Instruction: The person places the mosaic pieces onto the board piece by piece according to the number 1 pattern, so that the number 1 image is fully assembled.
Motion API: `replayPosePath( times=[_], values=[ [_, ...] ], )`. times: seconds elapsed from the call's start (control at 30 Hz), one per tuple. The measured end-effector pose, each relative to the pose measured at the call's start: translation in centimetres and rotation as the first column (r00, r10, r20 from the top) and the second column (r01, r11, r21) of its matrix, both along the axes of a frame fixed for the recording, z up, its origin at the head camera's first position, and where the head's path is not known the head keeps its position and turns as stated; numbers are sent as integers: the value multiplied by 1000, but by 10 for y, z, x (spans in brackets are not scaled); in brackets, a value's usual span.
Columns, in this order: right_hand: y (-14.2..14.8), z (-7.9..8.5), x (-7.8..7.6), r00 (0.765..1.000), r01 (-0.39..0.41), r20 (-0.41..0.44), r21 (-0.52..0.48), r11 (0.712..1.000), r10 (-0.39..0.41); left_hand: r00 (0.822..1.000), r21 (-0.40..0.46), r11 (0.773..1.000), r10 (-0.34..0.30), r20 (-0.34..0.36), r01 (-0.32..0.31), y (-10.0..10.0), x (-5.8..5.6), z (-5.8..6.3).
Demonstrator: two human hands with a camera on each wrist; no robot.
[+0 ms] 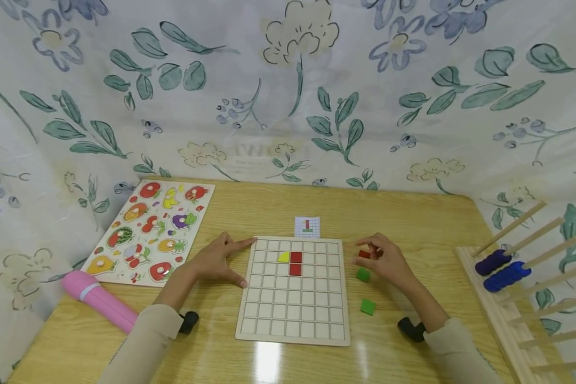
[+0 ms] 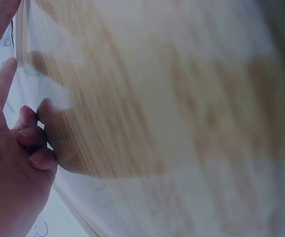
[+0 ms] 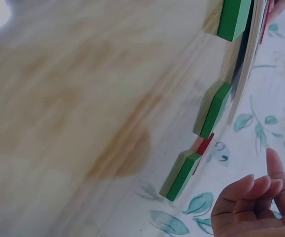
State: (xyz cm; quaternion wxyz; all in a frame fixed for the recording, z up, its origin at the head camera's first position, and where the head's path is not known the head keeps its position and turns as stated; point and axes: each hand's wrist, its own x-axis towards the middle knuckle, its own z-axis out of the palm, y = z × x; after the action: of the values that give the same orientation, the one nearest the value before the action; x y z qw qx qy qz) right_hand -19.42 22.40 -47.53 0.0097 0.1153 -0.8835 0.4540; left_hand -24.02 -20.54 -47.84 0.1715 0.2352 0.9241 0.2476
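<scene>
At the wooden grid board (image 1: 273, 325), my left hand (image 1: 216, 261) reaches with forefinger and thumb to the left edge; the left wrist view shows its other fingers (image 2: 34, 143) curled. Two red tiles (image 1: 295, 263) and a yellow piece (image 1: 284, 257) lie in board cells. Right of the board, my right hand (image 1: 389, 261) hovers over a loose red tile (image 1: 364, 254), thumb and forefinger apart around it. Green tiles (image 1: 367, 306) lie nearby; the right wrist view shows several thick green ones (image 3: 214, 109), with the red tile low among them, apart from the hand (image 3: 253, 207).
A small pattern card (image 1: 307, 226) lies behind the board. On the left are a fruit puzzle board (image 1: 144, 234) and a pink cylindrical object (image 1: 103, 301). A wooden peg rack (image 1: 489, 314) with blue and purple rings (image 1: 506, 276) stands at the right edge.
</scene>
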Motion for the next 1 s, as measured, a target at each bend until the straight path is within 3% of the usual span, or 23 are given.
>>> replayPosePath(
  times=[0.47, 0.7, 0.9, 1.0],
  values=[
    [10, 0, -2, 997, 44, 60, -12, 999, -43, 1000, -8, 1000, -2, -13, 2, 0, -1, 0],
    [13, -5, -5, 1000, 11, -13, 150, 989, -9, 1000, -10, 1000, 3, -2, -3, -1, -1, 1],
    [13, -7, -4, 995, 4, -99, 156, 988, 12, 1000, 4, 1000, -1, -8, 1, -1, 0, 0],
    [14, -6, -4, 998, 14, -69, 184, 983, -1, 1000, 4, 1000, 0, -7, 0, -1, 0, 1]
  ],
)
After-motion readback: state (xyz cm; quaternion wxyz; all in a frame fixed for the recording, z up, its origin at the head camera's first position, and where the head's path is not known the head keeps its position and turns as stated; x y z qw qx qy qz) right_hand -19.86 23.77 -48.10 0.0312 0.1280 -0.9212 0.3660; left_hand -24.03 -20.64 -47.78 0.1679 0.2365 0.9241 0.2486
